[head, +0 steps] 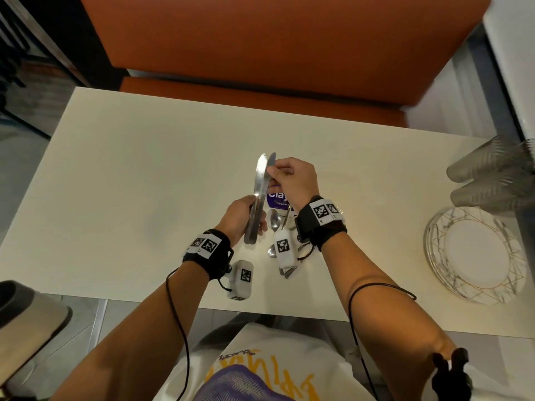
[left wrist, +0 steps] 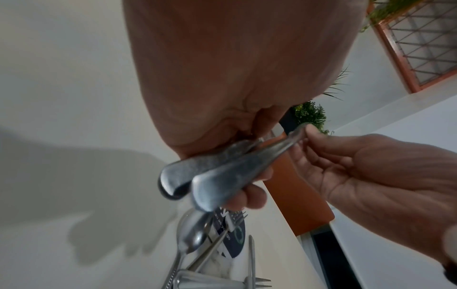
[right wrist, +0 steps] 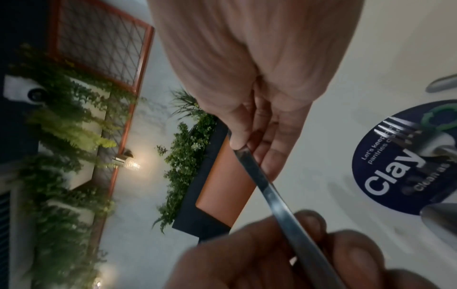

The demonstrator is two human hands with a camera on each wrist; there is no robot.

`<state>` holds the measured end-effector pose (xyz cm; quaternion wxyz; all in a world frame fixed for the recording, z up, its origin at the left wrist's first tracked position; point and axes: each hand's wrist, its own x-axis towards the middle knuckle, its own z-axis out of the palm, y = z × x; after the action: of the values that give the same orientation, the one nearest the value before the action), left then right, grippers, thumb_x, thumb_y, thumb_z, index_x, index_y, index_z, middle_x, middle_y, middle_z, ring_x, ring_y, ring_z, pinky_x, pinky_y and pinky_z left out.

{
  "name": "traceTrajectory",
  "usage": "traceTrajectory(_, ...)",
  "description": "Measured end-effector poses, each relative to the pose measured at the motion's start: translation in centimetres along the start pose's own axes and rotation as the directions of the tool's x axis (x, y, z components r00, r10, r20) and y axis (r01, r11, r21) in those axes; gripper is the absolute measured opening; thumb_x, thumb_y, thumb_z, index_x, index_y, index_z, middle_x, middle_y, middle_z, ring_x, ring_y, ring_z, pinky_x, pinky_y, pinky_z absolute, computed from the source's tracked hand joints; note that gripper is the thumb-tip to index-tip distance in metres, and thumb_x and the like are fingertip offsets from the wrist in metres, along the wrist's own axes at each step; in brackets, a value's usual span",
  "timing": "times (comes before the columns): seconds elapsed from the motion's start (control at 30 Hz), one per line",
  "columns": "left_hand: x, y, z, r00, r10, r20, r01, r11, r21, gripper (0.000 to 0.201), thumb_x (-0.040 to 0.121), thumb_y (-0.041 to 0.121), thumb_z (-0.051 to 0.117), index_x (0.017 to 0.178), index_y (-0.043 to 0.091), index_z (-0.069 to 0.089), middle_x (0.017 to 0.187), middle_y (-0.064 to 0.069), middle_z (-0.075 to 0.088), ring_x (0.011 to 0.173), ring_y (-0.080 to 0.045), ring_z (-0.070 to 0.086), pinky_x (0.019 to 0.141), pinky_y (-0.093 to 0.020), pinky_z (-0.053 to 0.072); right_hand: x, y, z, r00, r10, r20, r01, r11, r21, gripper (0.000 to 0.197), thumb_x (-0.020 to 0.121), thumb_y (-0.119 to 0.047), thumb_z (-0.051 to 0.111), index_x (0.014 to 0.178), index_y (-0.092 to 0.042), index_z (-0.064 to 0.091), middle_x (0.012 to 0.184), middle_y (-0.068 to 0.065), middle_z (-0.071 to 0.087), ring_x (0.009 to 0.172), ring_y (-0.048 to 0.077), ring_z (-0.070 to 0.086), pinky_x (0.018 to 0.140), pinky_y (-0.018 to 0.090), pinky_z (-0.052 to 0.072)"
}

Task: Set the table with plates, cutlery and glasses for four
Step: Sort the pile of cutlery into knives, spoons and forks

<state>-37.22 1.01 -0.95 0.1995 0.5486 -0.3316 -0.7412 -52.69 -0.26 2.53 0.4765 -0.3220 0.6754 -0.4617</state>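
above table point(head: 121, 169) centre, both hands point(head: 240, 218) grip knives point(head: 259, 198).

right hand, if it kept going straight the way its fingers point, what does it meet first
The right hand points left, pinching one knife blade. The second knife, held by the left hand, looks first in line; depth is unclear.

Your head view is bright and even, with soft light from above. The table point(head: 139, 175) shines pale, and the glasses point(head: 492, 172) far right of your grip look smeared and bent at the edge. In your left wrist view, a big grey shadow point(left wrist: 81, 176) lies left of the knives point(left wrist: 222, 172). In your right wrist view, a lamp point(right wrist: 131, 163) glows left of your grip, and everything looks blurry.
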Motion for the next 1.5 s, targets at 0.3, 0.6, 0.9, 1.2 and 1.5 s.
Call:
traceTrajectory(0.3, 0.1, -0.2, 0.2, 0.994, -0.027, 0.101, 0.034, 0.997, -0.062, 0.037, 0.104, 0.028, 0.036, 0.077, 0.012, 0.057, 0.062, -0.005, 0.044, 0.045, -0.019, 0.035, 0.046, -0.027, 0.029, 0.2, 1.0, 0.0, 0.994, -0.016, -0.112, -0.007, 0.981, -0.194, 0.02, 0.082, -0.021, 0.084, 0.095, -0.015, 0.071, 0.081, 0.001, 0.075, 0.061, 0.016, 0.072, 0.062, 0.026, 0.061)
traceTrajectory(0.6, 0.0, 0.3, 0.0, 0.991, -0.046, 0.124, 0.037, 0.997, 0.072, 0.039, 0.104, 0.026, 0.033, 0.078, 0.01, 0.057, 0.061, -0.004, 0.04, 0.045, -0.017, 0.032, 0.044, -0.027, 0.027, 0.8, 1.6, -1.0, 0.996, -0.003, 0.089, 0.012, 0.995, -0.103, 0.01, 0.094, -0.008, 0.067, 0.103, -0.009, 0.072, 0.079, 0.017, 0.075, 0.064, 0.031, 0.068, 0.073, 0.048, 0.062)
traceTrajectory(0.9, 1.6, 0.5, -2.3, 0.986, -0.14, -0.089, 0.163, 0.923, 0.348, 0.036, 0.101, 0.028, 0.04, 0.072, 0.015, 0.054, 0.057, 0.0, 0.043, 0.045, -0.015, 0.03, 0.049, -0.026, 0.023, 1.0, 1.9, -2.2, 0.999, -0.021, -0.037, 0.019, 0.999, -0.045, 0.019, 0.095, -0.008, 0.065, 0.113, -0.015, 0.063, 0.08, 0.011, 0.076, 0.068, 0.029, 0.073, 0.077, 0.049, 0.063)
traceTrajectory(1.2, 3.3, 4.8, -2.4, 0.975, -0.128, -0.179, 0.211, 0.783, 0.585, 0.026, 0.088, 0.023, 0.049, 0.07, 0.01, 0.062, 0.057, -0.001, 0.05, 0.046, -0.016, 0.036, 0.049, -0.024, 0.029, 2.3, 2.7, -4.9, 1.0, 0.011, -0.008, -0.013, 0.926, -0.378, 0.013, 0.095, -0.018, 0.062, 0.099, -0.017, 0.075, 0.084, 0.002, 0.074, 0.073, 0.018, 0.07, 0.072, 0.036, 0.061)
traceTrajectory(1.5, 7.0, 7.8, -0.6, 0.921, 0.378, 0.091, -0.304, 0.555, 0.774, 0.021, 0.089, 0.021, 0.076, 0.108, 0.019, 0.069, 0.101, 0.002, 0.067, 0.085, -0.012, 0.06, 0.072, -0.019, 0.045, 4.8, 3.3, -8.6, 0.975, 0.156, -0.157, -0.158, 0.987, 0.0, 0.016, 0.095, -0.002, 0.063, 0.086, -0.01, 0.074, 0.071, 0.014, 0.068, 0.056, 0.02, 0.058, 0.06, 0.033, 0.055)
